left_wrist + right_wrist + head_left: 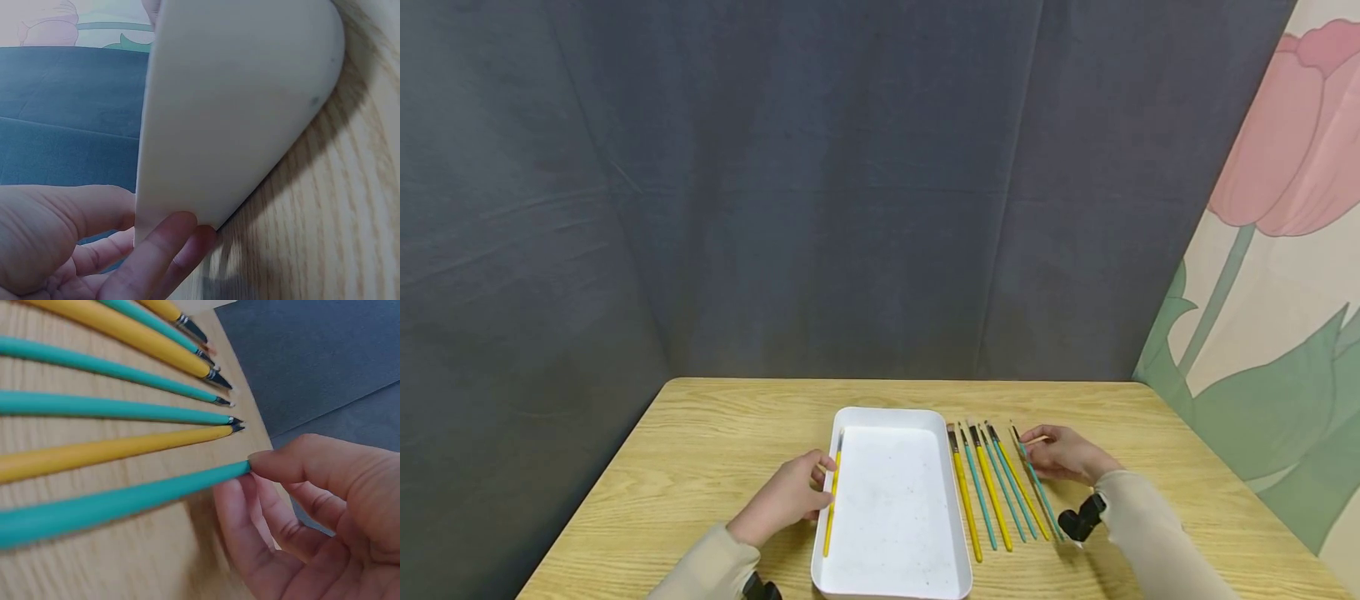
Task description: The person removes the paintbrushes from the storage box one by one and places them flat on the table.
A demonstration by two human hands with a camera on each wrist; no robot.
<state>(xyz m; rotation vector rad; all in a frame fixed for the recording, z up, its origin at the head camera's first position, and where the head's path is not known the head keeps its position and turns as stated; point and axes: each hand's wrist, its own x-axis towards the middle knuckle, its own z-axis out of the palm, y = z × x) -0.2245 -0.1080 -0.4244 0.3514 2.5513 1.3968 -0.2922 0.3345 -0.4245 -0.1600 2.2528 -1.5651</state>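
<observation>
A white tray lies lengthwise before me, and one yellow-handled paintbrush rests along its left inner side. My left hand holds the tray's left wall; in the left wrist view its fingers press the outer face while the thumb is at the rim. Right of the row of brushes, my right hand pinches a teal paintbrush between thumb and fingers near its bristle end. The bristles of that brush are hidden by the hand in the right wrist view.
Several yellow and teal paintbrushes lie side by side between the tray and my right hand, bristles pointing away. The wooden table ends at a dark curtain. A tulip-patterned cloth hangs at the right.
</observation>
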